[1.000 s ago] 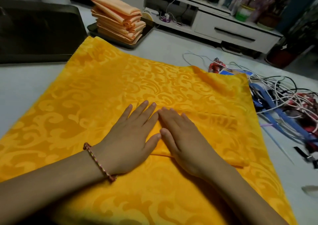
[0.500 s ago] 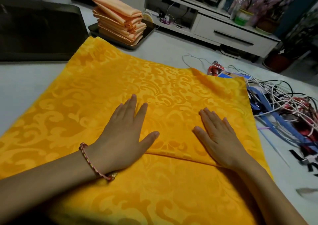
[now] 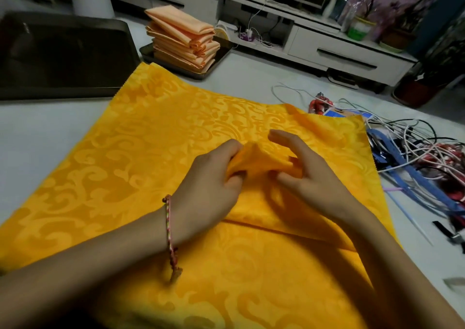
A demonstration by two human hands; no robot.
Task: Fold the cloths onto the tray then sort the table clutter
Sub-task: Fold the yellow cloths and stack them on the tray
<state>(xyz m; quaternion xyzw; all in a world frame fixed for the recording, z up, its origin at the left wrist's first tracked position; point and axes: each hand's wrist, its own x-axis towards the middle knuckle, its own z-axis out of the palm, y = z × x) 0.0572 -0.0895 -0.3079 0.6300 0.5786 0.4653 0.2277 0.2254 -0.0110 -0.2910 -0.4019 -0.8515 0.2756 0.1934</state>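
Cloth: large yellow damask-patterned cloth [image 3: 141,167], flat on table.
L hand [image 3: 211,190]: pinching raised cloth fold.
R hand [image 3: 309,177]: pinching same fold, forefinger extended.
Tray [image 3: 161,59]: folded cloths stacked.

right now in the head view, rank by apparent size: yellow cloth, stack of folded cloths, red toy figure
1. yellow cloth, largest by far
2. stack of folded cloths
3. red toy figure, smallest, though partly hidden

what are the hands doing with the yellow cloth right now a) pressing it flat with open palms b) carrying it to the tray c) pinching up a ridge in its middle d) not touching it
c: the left hand and right hand pinch a raised ridge of the yellow cloth between them.
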